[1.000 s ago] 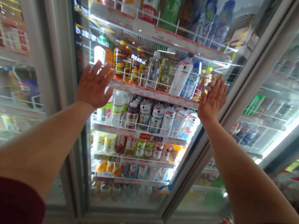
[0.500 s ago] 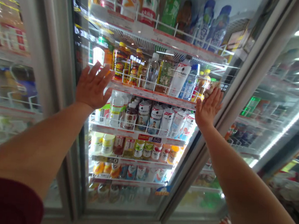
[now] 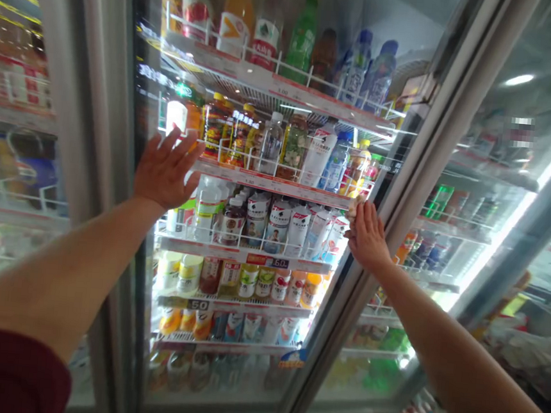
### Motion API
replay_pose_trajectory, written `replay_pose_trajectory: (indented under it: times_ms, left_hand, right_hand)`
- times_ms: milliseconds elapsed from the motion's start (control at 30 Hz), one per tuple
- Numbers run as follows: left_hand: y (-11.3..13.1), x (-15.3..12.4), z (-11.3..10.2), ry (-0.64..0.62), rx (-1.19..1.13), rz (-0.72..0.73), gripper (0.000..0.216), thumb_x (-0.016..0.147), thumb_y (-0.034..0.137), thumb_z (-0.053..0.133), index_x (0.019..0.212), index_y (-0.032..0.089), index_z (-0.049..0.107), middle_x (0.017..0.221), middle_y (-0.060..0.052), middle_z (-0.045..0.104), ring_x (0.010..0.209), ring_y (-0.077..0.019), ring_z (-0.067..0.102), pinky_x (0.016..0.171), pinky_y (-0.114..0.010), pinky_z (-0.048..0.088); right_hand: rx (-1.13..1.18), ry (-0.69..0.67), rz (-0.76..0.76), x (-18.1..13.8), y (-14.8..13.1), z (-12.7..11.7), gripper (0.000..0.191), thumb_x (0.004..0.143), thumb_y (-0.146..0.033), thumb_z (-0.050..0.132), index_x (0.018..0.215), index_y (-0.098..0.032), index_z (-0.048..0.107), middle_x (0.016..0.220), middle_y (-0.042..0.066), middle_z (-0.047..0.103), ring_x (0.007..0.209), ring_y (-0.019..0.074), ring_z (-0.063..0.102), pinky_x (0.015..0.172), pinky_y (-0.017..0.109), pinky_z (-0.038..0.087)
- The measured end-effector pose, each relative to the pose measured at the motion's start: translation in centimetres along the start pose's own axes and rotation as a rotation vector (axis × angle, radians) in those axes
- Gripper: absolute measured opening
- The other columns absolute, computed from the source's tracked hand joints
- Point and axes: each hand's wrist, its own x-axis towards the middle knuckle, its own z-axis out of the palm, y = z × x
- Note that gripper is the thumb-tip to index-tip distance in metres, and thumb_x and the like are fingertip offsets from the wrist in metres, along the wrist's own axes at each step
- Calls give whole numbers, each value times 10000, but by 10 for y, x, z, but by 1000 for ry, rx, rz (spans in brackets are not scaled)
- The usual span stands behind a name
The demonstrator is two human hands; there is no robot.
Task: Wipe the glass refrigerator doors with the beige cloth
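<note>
At three o'clock, my right hand (image 3: 368,232), fingers together on cloth (image 3: 355,209), is sliding to lower glass (image 3: 402,25); left hand (image 3: 165,174) is staying spread, nine o'clock.

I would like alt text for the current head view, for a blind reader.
A person's left hand is spread open at a glass cooler door; the right hand touches what looks like a pale, crumpled cloth. Behind the glass, drink bottles line lit shelves.

1. Smooth, glossy glass door (image 3: 393,17) between left hand (image 3: 167,171) and right hand (image 3: 369,237).
2. Matt, crumpled cloth (image 3: 355,208) at the right hand's fingertips.
3. Smooth, silvery metal frame (image 3: 435,150) just beyond the right hand.
4. Matt cloth sleeve (image 3: 10,370) below the left hand.
</note>
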Motion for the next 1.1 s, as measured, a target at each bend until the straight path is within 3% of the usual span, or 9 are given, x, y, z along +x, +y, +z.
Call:
replay_pose_trajectory:
  times_ms: [133,267,333,433,567,800,967,1100]
  left_hand:
    - [2,-1,0,38,7,9,710,1010,316,578,1656,302,285,1690,-34,334,1592,-277,237,1313,-513,180]
    - [3,-1,-1,38,-17,-12,691,998,314,578,1640,306,323,1673,-43,371,1578,-293,279,1310,-529,184]
    - [4,-1,-2,9,-26,-40,678,993,326,584,1628,315,347,1666,-37,386,1569,-297,301,1311,-531,180]
    - [4,0,-3,-29,-24,-72,654,994,339,573,1616,307,371,1666,-37,389,1567,-301,305,1309,-533,184]
    - [5,1,-4,-39,-47,-79,614,1006,343,548,1595,262,400,1662,-66,395,1577,-312,278,1308,-548,177]
    - [6,1,-4,-34,-27,-57,599,1014,334,556,1588,263,400,1664,-63,392,1578,-306,276,1303,-552,190]
    - [8,2,-5,-34,-43,-81,606,1009,341,557,1591,272,405,1660,-62,400,1581,-310,268,1304,-555,191]
    - [8,3,-6,-53,-41,-77,609,1003,342,556,1589,246,419,1662,-70,393,1579,-327,267,1300,-579,202]
  right_hand:
    - [-10,89,-76,-38,-3,20,832,1010,-162,408,1695,-248,-56,1736,144,262,1612,284,247,1264,560,354]
    - [82,200,29,-72,-16,48,698,1072,-269,340,1702,-215,46,1694,210,331,1588,315,308,1216,591,421]
    - [113,213,99,-65,-20,49,645,1082,-304,312,1697,-222,134,1680,215,357,1576,322,335,1220,627,394]
    - [180,320,186,-21,-23,35,615,1085,-342,325,1683,-248,217,1692,189,344,1592,322,296,1247,667,313]
    - [273,426,159,29,-33,22,635,1079,-306,289,1695,-239,153,1726,147,281,1614,275,239,1277,598,315]
    - [175,356,20,0,-65,40,693,1083,-306,346,1702,-263,40,1716,154,304,1614,289,239,1268,608,330]
    - [171,367,123,29,-60,26,632,1103,-322,258,1702,-266,65,1728,134,284,1625,268,204,1285,585,308]
    - [182,422,121,9,-77,43,680,1092,-326,306,1703,-240,21,1724,161,281,1629,288,187,1275,594,319]
